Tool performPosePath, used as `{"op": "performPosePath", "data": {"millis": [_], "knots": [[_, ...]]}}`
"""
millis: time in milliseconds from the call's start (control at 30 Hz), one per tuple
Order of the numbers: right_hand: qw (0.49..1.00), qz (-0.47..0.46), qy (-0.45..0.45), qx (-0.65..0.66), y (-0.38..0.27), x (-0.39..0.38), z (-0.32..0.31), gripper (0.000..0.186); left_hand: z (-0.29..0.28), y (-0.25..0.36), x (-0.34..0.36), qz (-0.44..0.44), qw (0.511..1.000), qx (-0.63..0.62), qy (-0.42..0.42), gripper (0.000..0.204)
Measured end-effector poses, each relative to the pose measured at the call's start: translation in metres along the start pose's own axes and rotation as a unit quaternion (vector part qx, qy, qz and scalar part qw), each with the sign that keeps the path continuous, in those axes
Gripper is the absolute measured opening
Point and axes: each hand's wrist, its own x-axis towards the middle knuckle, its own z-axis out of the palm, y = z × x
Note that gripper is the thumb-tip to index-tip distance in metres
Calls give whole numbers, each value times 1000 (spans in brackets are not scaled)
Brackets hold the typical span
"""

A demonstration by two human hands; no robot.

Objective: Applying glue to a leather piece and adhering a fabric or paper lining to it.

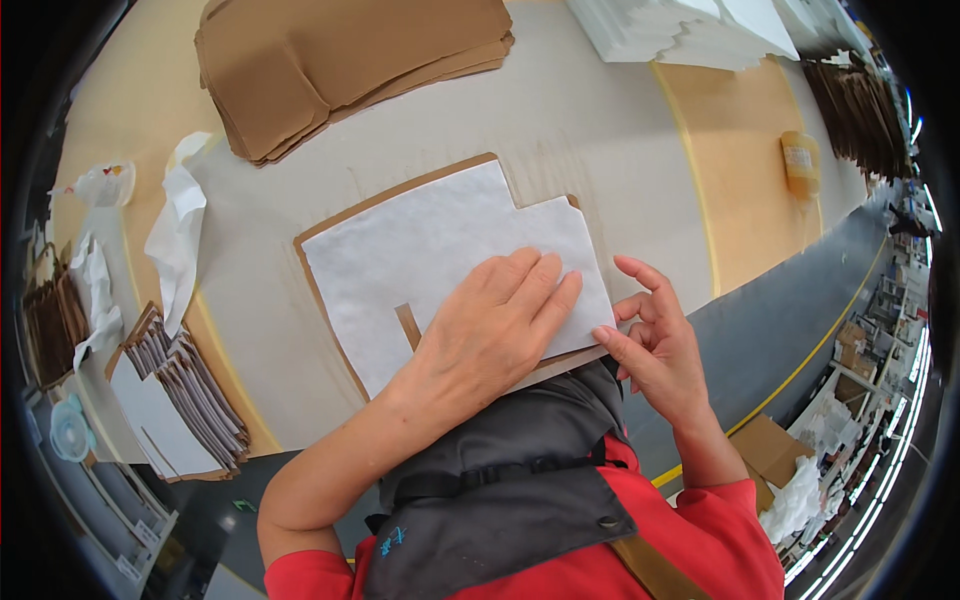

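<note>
A white sheet (pixel 400 240) with a stepped corner and a narrow slot lies over a slightly larger brown piece (pixel 400 186), whose border shows along the far and left sides. My left hand (pixel 505 305) is spread flat on the white sheet, fingers pointing away and to the right. At the sheet's right edge is my right hand (pixel 655 345); its thumb tip touches the near right corner. The fingers of that hand are bent and apart, with the index finger raised off the sheet.
A pile of brown pieces (pixel 350 60) lies at the far side of the table (pixel 640 170). White sheets (pixel 690 30) are stacked far right, near a yellowish bottle (pixel 800 165). At left sit a bundle of white-faced brown pieces (pixel 175 400) and crumpled white paper (pixel 178 230).
</note>
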Motion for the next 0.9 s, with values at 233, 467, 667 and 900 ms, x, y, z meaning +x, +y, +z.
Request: {"op": "performPosePath", "data": {"millis": [233, 467, 667, 900], "knots": [[1000, -11, 4, -17, 5, -7, -6, 68, 3, 7, -2, 33, 998, -20, -52, 44], [995, -29, 94, 29, 11, -9, -29, 66, 3, 14, -3, 30, 996, 11, -89, 47], [992, -47, 115, 22, 10, -11, -27, 65, 0, 17, -4, 45, 992, 41, -108, 54], [979, -142, 145, -5, 9, -10, -14, 61, -7, 16, -13, 20, 993, 37, -106, 57]]}}
